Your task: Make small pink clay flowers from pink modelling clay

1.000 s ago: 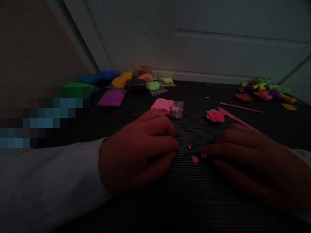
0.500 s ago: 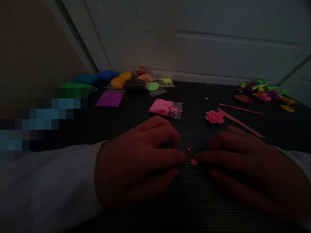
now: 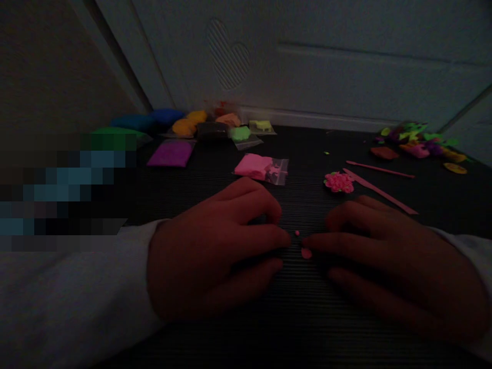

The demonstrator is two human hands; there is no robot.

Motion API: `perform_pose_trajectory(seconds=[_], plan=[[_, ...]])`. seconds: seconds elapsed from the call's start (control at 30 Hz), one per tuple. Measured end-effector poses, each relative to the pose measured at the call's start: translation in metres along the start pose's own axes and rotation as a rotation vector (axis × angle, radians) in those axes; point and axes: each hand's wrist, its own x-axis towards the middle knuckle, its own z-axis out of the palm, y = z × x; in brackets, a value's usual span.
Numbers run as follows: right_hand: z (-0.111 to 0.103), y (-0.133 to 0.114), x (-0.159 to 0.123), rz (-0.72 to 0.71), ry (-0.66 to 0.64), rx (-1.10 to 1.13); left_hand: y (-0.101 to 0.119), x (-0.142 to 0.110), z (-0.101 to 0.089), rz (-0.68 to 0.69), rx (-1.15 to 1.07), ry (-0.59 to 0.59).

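Observation:
On the dark ribbed tabletop point(image 3: 300, 318) lies a small flat pink clay piece point(image 3: 306, 253), with a tiny pink clay ball point(image 3: 297, 233) just beyond it. My left hand point(image 3: 219, 251) rests left of both, thumb and index finger apart and nothing between them. From the right, my right hand point(image 3: 400, 261) reaches in with its index fingertip just above the flat piece; its thumb is apart from that finger. Whether this fingertip touches the piece is hard to tell in the dim light. Beyond my right hand sits a pink clay flower point(image 3: 339, 182) with bits of green at its edge.
A pink clay packet point(image 3: 255, 167) lies beyond my left hand, a purple packet point(image 3: 171, 154) farther left. Several coloured packets line the white panel point(image 3: 346, 87). Two pink tools, a knife point(image 3: 380, 191) and a thin stick point(image 3: 380, 169), lie right. Colourful clay pieces point(image 3: 417, 141) sit back right.
My right index fingertip has shifted slightly up and left, uncovering more of the flat pink piece. My left fingertips have drawn back a little to the left.

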Motion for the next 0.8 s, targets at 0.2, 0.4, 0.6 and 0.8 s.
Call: perform_pose_trajectory(seconds=[0.2, 0.4, 0.6, 0.8], plan=[[-0.0003, 0.0003, 0.0007, -0.024, 0.002, 0.009, 0.0019, -0.0008, 0.0007, 0.003, -0.003, -0.020], [-0.0009, -0.0002, 0.0016, -0.033, -0.014, -0.022, 0.0014, -0.0021, 0.0005, 0.022, 0.006, -0.049], [-0.0003, -0.0007, 0.0017, -0.030, -0.035, -0.008, 0.0011, -0.0019, 0.0008, 0.010, -0.004, -0.070], [0.0000, 0.0010, 0.0003, -0.035, -0.021, 0.010, 0.0012, -0.0010, -0.0001, 0.014, -0.010, -0.064]])
